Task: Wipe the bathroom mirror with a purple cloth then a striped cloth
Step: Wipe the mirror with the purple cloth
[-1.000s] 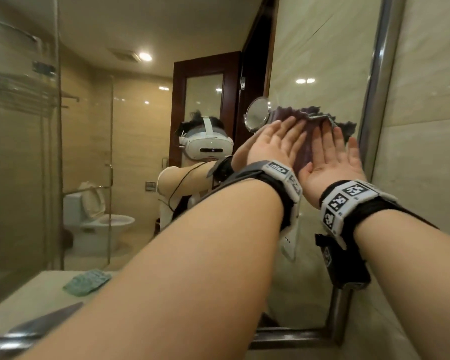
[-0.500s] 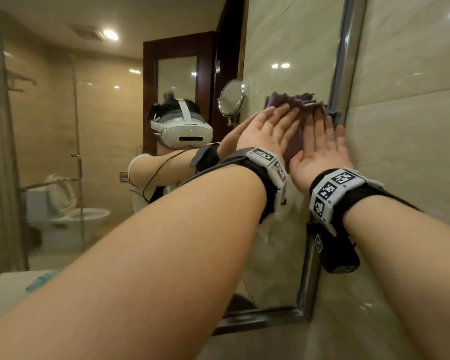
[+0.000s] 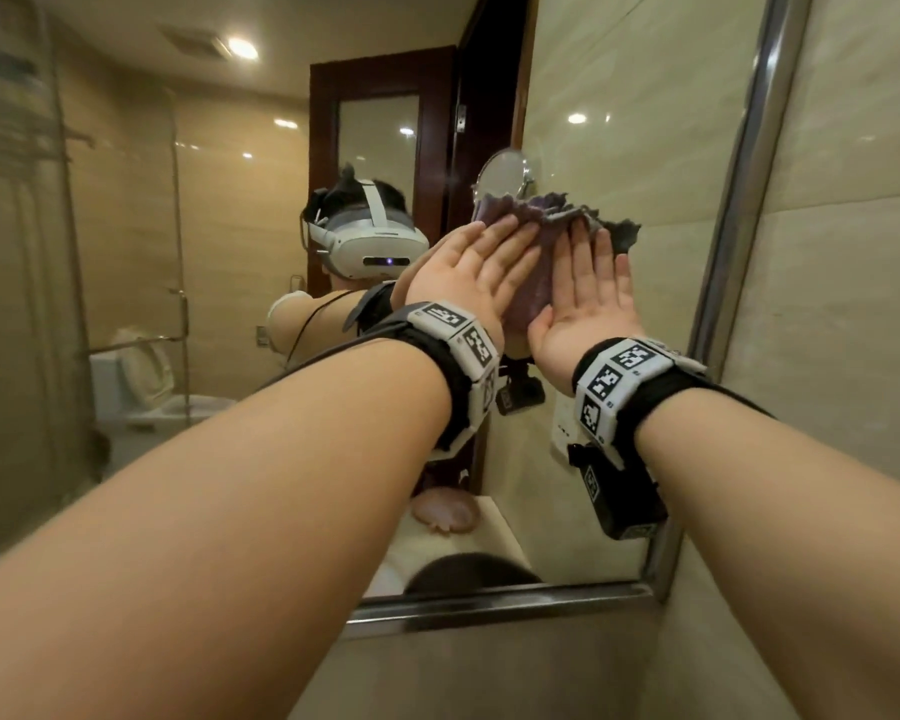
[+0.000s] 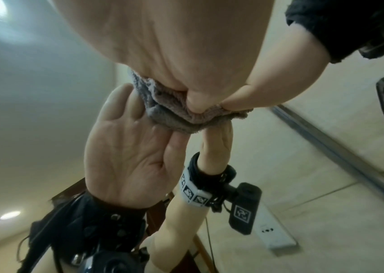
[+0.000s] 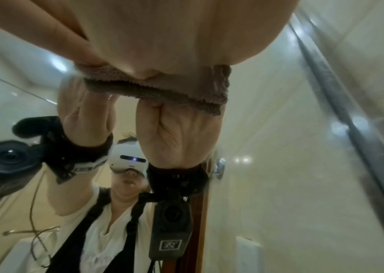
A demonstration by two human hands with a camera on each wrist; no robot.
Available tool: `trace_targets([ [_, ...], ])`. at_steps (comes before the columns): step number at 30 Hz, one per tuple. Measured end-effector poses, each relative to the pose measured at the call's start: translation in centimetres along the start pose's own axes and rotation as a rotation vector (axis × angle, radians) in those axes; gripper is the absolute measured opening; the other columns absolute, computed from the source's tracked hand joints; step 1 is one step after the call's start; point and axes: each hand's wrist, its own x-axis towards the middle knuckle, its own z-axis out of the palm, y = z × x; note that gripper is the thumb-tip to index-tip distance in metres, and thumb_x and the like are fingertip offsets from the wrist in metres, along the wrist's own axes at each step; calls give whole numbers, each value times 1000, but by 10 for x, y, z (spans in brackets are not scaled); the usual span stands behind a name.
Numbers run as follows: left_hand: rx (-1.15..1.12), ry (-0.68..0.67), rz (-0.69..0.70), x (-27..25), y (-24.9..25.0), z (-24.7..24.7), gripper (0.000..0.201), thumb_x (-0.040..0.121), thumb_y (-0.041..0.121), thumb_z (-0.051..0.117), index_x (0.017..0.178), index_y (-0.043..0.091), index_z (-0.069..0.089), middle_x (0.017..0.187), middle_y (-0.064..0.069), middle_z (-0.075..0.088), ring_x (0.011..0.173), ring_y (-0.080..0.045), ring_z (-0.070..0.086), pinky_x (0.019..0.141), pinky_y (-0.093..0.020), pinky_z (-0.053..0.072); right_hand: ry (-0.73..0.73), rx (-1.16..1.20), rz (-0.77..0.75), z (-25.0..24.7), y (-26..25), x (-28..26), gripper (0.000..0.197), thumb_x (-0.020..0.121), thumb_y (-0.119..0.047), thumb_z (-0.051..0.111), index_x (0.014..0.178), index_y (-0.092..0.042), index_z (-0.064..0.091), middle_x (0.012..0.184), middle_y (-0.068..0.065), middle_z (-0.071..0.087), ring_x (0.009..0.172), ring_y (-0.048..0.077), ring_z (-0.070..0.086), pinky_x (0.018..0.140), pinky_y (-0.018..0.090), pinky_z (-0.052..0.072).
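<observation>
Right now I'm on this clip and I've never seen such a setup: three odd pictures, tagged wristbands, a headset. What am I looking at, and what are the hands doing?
No machine here: a person wears three cameras. The wide picture comes from the head camera. The other two come from cameras strapped under each wrist, looking along the palms, so they mostly show palm and reflections.

The left hand and right hand lie flat, fingers straight, side by side, pressing a purple cloth against the bathroom mirror, near its metal frame. The cloth is bunched above the fingertips.

The headset wearer, toilet, door and small round mirror are reflections. The checkered wristbands are marker tags. No striped cloth is in view.
</observation>
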Motion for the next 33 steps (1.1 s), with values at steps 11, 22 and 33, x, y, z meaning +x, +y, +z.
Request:
trace_targets([
  [11,27,-102,-219,-94,-85,53,66,99,41,13,143,13,-26,151,-5,-29,140,-21,-25,108,-35,-20,143,64,-241,-8,-129,-12,75,91,-28,28,138,-12,-28,152,5,-28,139,24,-26,111,38,-20],
  [22,44,-246,-373,-176,-141,97,66,98,40,12,143,12,-27,152,-6,-28,140,-22,-24,111,-36,-18,239,149,-425,4,-238,-34,69,93,-26,27,146,-13,-14,155,4,-19,141,24,-21,110,37,-21],
  [33,60,-226,-353,-177,-134,102,60,96,36,4,126,5,-37,151,-12,-28,140,-25,-24,110,-37,-19,335,215,-441,13,-232,-32,67,84,-27,28,149,-19,11,157,-1,8,144,20,2,112,34,-16],
])
